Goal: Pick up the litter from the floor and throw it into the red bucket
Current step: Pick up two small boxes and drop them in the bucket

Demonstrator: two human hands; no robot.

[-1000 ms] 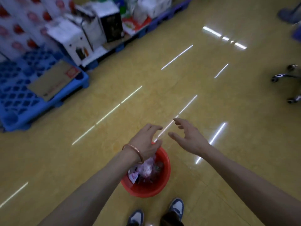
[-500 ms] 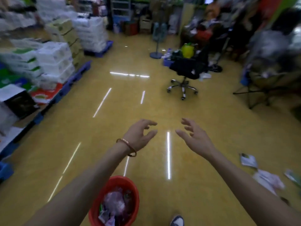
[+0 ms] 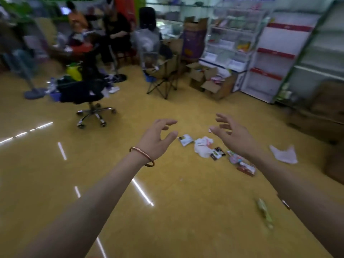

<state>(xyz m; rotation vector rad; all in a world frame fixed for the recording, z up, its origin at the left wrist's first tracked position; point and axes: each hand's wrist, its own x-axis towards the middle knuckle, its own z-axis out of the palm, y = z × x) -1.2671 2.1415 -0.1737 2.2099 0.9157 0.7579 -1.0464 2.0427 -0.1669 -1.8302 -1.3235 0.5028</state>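
— Hands first: what are ours doing?
— Both reach out over the floor and hold nothing. Our left hand (image 3: 155, 140) has loosely curled fingers, with the thumb apart. Our right hand (image 3: 234, 136) is spread and slack. One bangle (image 3: 142, 156) sits on the left wrist.
— And the litter (image 3: 200, 144)?
— It lies on the yellow floor (image 3: 186, 211), and we touch none of it. We count five pieces in a cluster showing between our hands. They are a packet (image 3: 185, 140) just beside the left thumb, a crumpled white bag (image 3: 203, 150), a dark sachet (image 3: 217, 153) touching the bag, a pink wrapper (image 3: 234, 158) and a red pack (image 3: 246, 169). One white sheet (image 3: 283, 154) lies well apart to the right, and one green wrapper (image 3: 265, 214) lies nearer us.
— What can't we make out?
— A pinkish scrap (image 3: 210, 129) at the right thumb's tip is mostly covered. A small bit (image 3: 285, 204) by the right forearm is cut off by the arm. The print on the wrappers is too blurred to read.
— Further out?
— We see one office chair (image 3: 83, 94) draped in dark cloth and one folding chair (image 3: 163, 73). Beyond them are open boxes (image 3: 204, 79) and white shelves (image 3: 275, 58). At least two people (image 3: 116, 30) are at the back, smeared by blur.
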